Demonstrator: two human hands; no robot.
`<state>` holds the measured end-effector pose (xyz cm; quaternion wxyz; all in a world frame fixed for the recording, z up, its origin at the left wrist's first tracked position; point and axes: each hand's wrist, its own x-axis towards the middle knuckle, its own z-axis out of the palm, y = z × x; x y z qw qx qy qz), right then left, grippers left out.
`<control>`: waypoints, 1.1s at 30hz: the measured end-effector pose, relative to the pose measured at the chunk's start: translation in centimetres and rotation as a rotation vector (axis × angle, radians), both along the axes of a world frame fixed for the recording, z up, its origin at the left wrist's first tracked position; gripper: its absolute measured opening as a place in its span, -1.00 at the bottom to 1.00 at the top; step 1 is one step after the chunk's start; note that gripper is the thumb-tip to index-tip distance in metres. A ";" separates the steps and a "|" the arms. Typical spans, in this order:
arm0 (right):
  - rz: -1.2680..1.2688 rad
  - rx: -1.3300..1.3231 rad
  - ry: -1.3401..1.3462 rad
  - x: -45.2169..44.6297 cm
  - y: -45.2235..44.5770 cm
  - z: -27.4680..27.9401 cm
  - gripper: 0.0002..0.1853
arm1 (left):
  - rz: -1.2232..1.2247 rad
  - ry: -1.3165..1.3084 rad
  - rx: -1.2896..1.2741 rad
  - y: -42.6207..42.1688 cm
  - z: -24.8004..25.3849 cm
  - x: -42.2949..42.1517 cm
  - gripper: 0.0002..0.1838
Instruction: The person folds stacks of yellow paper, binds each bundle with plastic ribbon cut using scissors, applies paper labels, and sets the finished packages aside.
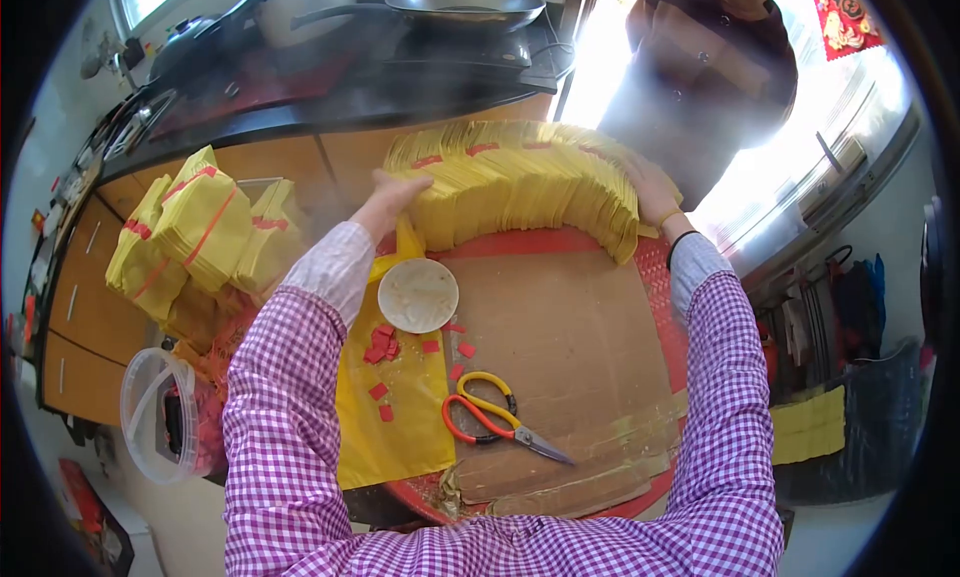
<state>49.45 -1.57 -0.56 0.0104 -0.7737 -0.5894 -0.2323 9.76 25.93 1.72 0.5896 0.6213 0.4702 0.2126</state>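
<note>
A long row of yellow paper sheets (520,192), standing on edge with red paper strips along its top, curves across the far side of the table. At the row's left end, my left hand (393,199) grips it, thumb over the near side and the other fingers hidden. My right hand (652,189) is closed around the opposite end, its fingers partly behind the sheets. Nearer me are a small white bowl (418,295) with residue inside, several red paper pieces (380,345), and scissors (490,414) with red and yellow handles on a cardboard sheet (570,342).
Bundled yellow paper (205,227) is piled at the left, above a clear plastic tub (158,417). A yellow plastic sheet (390,447) covers the table's left part. Behind stands a stove counter with a wok (465,7). A person (705,77) stands at the far right.
</note>
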 end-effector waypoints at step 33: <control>-0.306 -0.022 0.265 -13.1 -10.3 3.7 -0.17 | -0.534 0.059 0.076 -0.6 3.2 10.9 -0.14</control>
